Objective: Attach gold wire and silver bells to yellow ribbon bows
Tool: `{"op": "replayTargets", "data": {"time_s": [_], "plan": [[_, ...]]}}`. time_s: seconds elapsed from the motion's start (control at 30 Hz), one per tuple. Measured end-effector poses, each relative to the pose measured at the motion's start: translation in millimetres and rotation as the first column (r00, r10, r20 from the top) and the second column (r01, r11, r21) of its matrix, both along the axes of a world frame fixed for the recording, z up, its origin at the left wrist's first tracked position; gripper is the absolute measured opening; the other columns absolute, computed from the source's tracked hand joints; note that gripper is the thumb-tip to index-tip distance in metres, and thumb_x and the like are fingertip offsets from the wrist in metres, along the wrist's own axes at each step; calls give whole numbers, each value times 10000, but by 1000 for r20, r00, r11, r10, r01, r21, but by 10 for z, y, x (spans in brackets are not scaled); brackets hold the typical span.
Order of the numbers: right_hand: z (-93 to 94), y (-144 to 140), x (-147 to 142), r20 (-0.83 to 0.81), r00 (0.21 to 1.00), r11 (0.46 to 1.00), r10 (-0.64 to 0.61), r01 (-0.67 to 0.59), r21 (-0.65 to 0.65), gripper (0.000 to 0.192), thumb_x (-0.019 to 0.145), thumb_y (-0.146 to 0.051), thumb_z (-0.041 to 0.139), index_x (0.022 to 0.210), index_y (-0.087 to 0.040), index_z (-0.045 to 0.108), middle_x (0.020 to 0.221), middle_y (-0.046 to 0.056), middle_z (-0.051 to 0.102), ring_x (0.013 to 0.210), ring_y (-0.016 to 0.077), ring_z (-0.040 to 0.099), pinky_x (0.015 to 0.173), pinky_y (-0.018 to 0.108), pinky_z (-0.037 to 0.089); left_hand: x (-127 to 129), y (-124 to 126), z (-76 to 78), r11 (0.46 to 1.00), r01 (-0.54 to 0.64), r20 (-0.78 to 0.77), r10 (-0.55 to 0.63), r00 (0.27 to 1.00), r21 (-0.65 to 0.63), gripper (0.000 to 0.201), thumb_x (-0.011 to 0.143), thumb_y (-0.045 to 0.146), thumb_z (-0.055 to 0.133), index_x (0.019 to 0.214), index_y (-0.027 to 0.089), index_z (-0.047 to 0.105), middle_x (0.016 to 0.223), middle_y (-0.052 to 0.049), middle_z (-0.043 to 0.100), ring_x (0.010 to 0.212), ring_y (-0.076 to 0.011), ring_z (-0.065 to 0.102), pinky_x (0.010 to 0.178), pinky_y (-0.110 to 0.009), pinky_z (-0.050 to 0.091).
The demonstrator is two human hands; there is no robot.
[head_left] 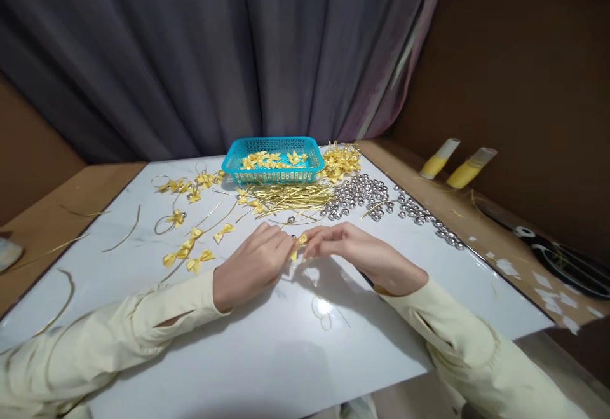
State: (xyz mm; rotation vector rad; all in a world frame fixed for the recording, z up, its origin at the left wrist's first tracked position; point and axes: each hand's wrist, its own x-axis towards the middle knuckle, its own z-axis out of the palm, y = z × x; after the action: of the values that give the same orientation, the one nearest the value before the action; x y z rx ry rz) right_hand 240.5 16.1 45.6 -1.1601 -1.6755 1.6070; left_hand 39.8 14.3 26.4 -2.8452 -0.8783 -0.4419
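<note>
We have one small yellow bow [298,245] pinched between both hands at the near centre of the white surface [267,349]. The left hand [252,265] is curled nearly closed, fingertips on the bow's left side; the right hand [362,250] has its fingers extended and pressed together on the bow's right side. We can't tell whether a tie or bell is on it yet.

By our read, the work is partway through. The blue basket [272,159] at the far edge holds a shallow layer of bows. Loose bows [190,241] lie scattered on the left. Still in stock: gold wire ties [290,196] just in front of the basket, a silver bell pile [366,193] to their right, another yellow bow heap [339,161] far right.
</note>
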Motion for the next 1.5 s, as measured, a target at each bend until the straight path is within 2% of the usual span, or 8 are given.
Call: {"op": "replayTargets", "data": {"time_s": [0.3,0.43,0.57,0.8,0.9,1.23,1.33,1.5], "plan": [[215,84,322,-290,957,966,-21,-56,-254,128,750,-248,675,822,-149,716,949,60,644,892,129,577,813,248,438,-28,2,35,996,74,-100,-68,993,55,304,932,82,290,761,109,540,706,-67,522,662,-188,424,640,-308,342],[304,83,481,-362,931,983,-52,-17,-184,113,728,-274,697,778,-173,686,899,38,617,728,107,553,722,264,444,-37,15,56,994,108,-109,-108,988,-3,336,917,46,246,799,102,555,728,-77,536,676,-190,432,660,-317,355],[403,91,635,-270,950,987,-154,138,-78,152,781,-337,610,726,-195,615,892,32,589,491,59,339,541,274,362,-55,37,77,979,184,-51,-189,981,-90,319,908,40,249,822,105,550,740,-74,545,682,-180,437,680,-317,359],[436,165,952,-232,915,933,-331,355,66,198,771,-406,614,733,-211,608,545,-47,209,482,92,156,447,239,229,-71,65,191,896,288,183,-238,954,-338,229,948,172,352,820,135,538,714,-36,542,677,-153,456,722,-282,371],[353,157,1073,-176,911,918,-373,389,68,252,728,-415,679,700,-192,566,573,-49,251,490,79,180,439,216,211,-78,61,249,839,346,311,-226,923,-420,223,943,173,376,809,135,550,692,-30,562,663,-141,482,704,-260,383],[39,-230,1262,255,933,966,-253,258,11,390,701,-525,682,744,-163,543,589,-24,459,528,80,367,496,220,258,-115,39,442,612,321,524,183,832,-723,239,917,258,439,728,158,547,629,24,526,587,-95,492,587,-212,389],[23,-421,1268,218,950,970,-224,238,-40,348,742,-508,651,875,-195,581,542,-22,474,501,88,397,462,226,206,-119,78,429,559,356,577,285,765,-749,258,908,276,461,693,155,536,620,28,485,580,-92,452,579,-219,367],[3,-769,1298,66,904,901,-422,426,-80,316,672,-506,715,782,-216,652,488,9,534,334,50,351,376,233,118,-100,178,404,417,538,680,448,580,-733,307,886,322,517,633,151,488,581,32,414,565,-95,370,559,-228,312]]}}
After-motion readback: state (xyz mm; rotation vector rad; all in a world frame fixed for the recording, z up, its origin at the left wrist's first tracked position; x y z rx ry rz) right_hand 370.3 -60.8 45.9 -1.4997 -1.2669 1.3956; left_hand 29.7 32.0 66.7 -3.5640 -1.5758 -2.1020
